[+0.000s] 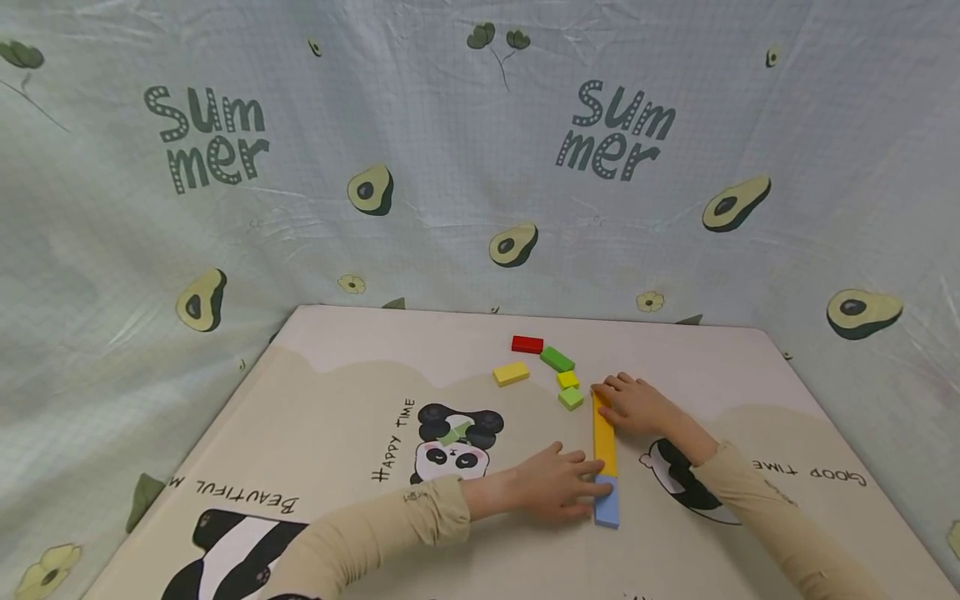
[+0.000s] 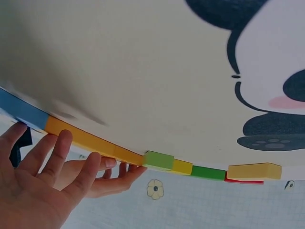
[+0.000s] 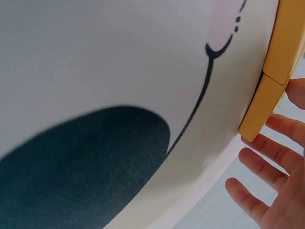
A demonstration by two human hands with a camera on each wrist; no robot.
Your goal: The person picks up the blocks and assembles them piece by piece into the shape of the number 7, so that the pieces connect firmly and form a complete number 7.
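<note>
Two orange blocks (image 1: 603,437) lie end to end, their seam showing in the right wrist view, with a blue block (image 1: 607,510) at the near end of the row. My left hand (image 1: 555,485) reaches in from the left, its spread fingers touching the row around the blue and orange join. At the far end, my right hand (image 1: 641,406) rests its fingertips on the last orange block (image 3: 263,107), with the fingers extended in the right wrist view.
Beyond the row lie a light green block (image 1: 571,398), a small yellow block (image 1: 567,380), a green block (image 1: 557,359), a red block (image 1: 527,344) and a pale yellow block (image 1: 512,374). The panda-print table (image 1: 337,433) meets a printed curtain (image 1: 435,250) behind.
</note>
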